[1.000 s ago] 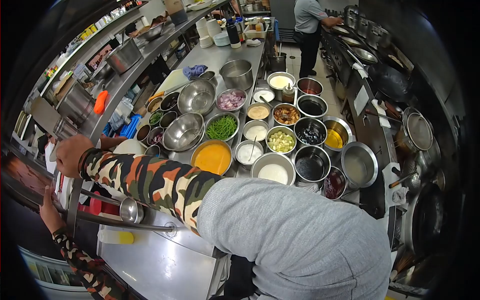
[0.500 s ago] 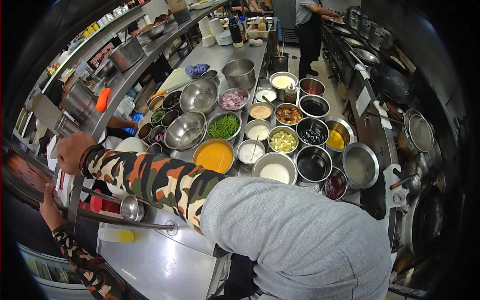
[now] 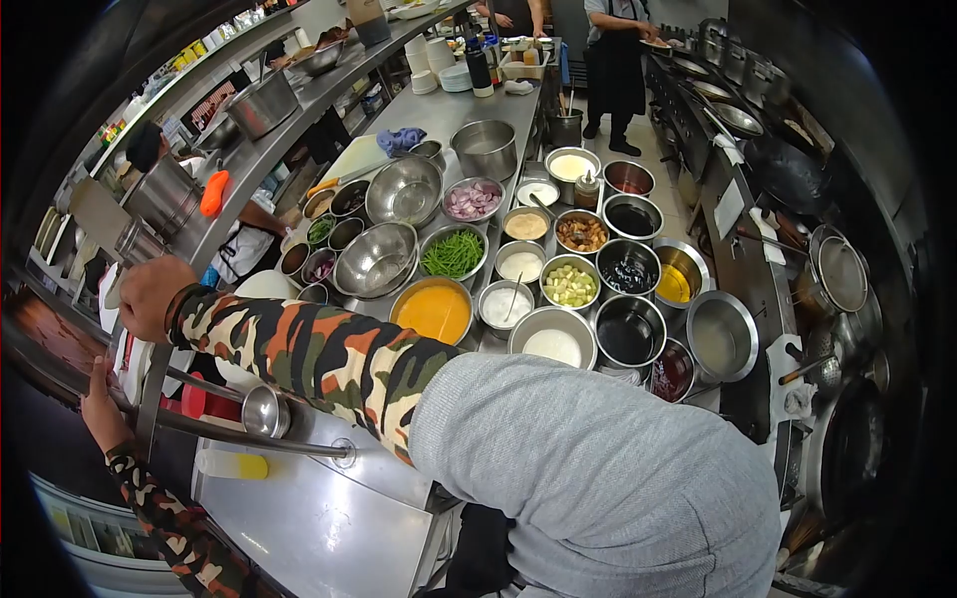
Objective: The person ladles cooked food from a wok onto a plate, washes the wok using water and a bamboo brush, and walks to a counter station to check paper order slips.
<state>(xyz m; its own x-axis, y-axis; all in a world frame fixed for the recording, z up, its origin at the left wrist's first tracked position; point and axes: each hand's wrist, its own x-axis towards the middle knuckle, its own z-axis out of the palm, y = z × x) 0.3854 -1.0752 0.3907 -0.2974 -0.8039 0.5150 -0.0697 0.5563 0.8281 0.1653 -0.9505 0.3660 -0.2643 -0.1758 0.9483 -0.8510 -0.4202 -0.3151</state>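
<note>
My right hand [image 3: 158, 297] reaches far left, above the steel shelf's near end. Its fingers are curled closed beside a small pale piece at the fingertips that I cannot make out. Lower down, my left hand [image 3: 104, 411] is at the dark edge of the shelf [image 3: 70, 369], thumb stretched up. The other fingers are mostly hidden, and what they grip is unclear. Both forearms wear camouflage sleeves. A reddish-brown surface [image 3: 50, 324] lies left of the hands. Just below my right forearm are a small steel bowl [image 3: 265, 411] and a squeeze bottle with yellow contents [image 3: 232, 463].
Steel pans crowd the counter: orange sauce [image 3: 432, 310], green beans [image 3: 454, 253], cut onions [image 3: 473, 199], dark liquid [image 3: 630, 327]. A steel rail [image 3: 249, 437] runs under my right arm. An orange object [image 3: 213, 193] sits on the shelf. A person in an apron [image 3: 616, 70] stands at the back.
My right hand has shifted slightly right and down in view, and the whole scene has moved a little with the camera. The person at the back has turned and holds a plate.
</note>
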